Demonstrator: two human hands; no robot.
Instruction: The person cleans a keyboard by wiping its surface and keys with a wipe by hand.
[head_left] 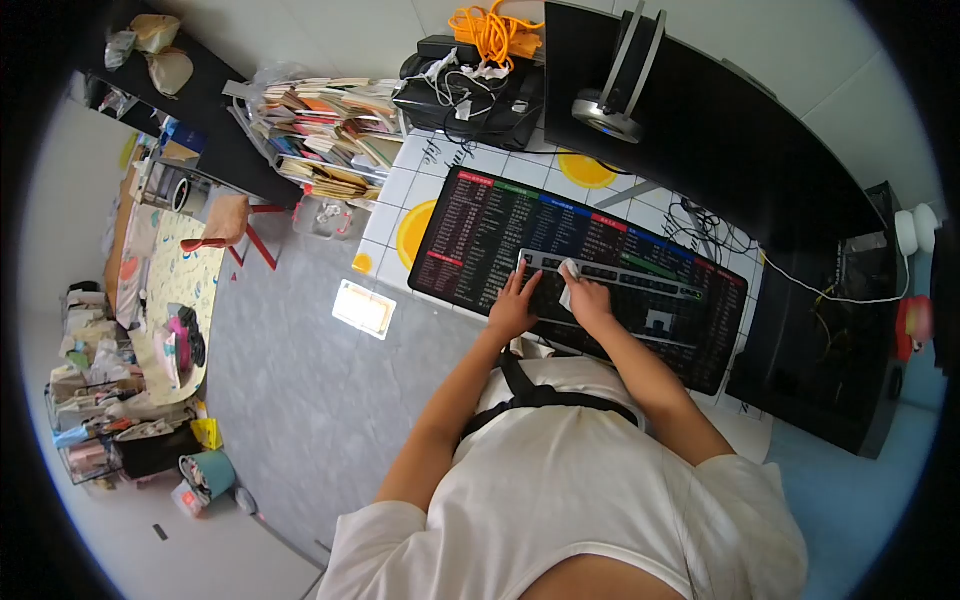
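Note:
A dark keyboard (630,283) with a grey upper edge lies on a large black desk mat (455,235) printed with columns of small text. My left hand (514,308) rests at the keyboard's left end, fingers stretched out and holding nothing. To its right, my right hand (590,300) is closed on a white tissue or small cloth (569,272), pressed against the keyboard near its upper edge. My right hand and forearm cover some of the keys. Whether the white piece is paper or fabric, I cannot tell.
Behind the mat stands a wide monitor (710,130) with headphones (608,122) hanging over it. Black cables (705,228) lie at its foot. A black computer case (830,340) stands on the right. A printer (470,105) and stacked books (330,125) are at the back left.

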